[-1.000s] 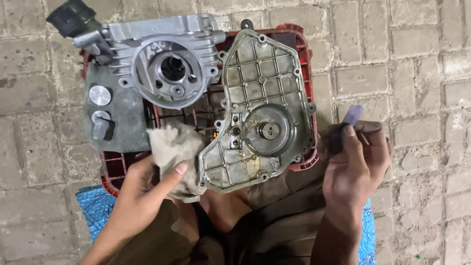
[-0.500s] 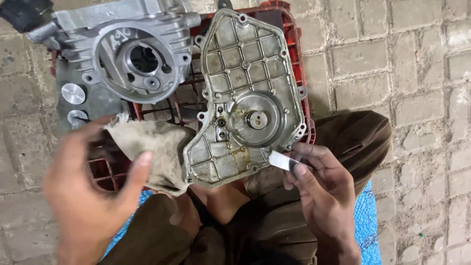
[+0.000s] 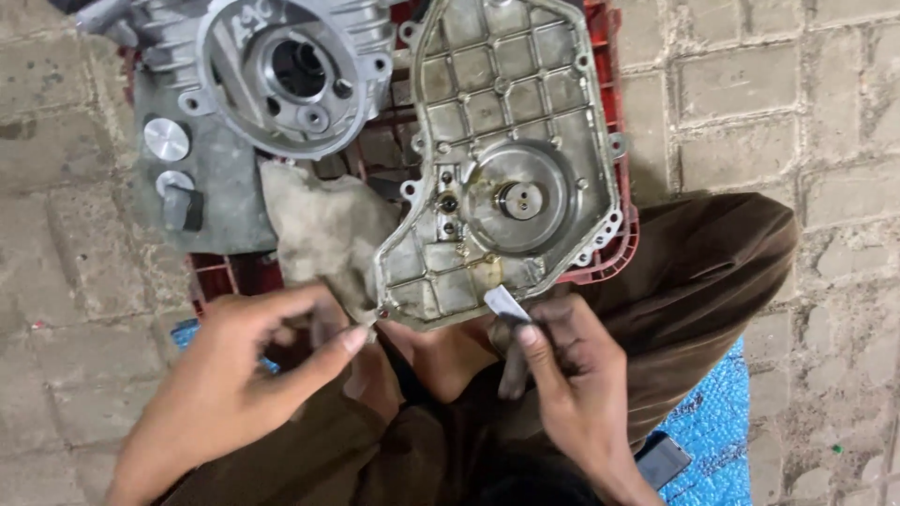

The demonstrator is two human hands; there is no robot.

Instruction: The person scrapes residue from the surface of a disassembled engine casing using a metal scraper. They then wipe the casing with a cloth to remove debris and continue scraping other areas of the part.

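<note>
**Over the red crate: hands at the lower edge of the cover**

On the brick floor (image 3: 769,84) I see a red crate (image 3: 626,234) carrying two castings: a grey engine block (image 3: 216,187) with a round flange at upper left, and a flat aluminium cover (image 3: 506,112) lying ribbed side up at centre. The cover's long axis runs from the top of the view down toward me, its narrower lower end pointing at my lap; a round boss with a short shaft (image 3: 520,200) sits in its lower half. A dirty rag (image 3: 323,230) lies between block and cover, touching both. My left hand (image 3: 234,375) pinches the rag's lower corner beside the cover's edge. My right hand (image 3: 562,375) is closed on a small pale blade (image 3: 504,302), its tip against the cover's bottom rim. A blue mat (image 3: 717,422) lies beneath my knees.
</note>
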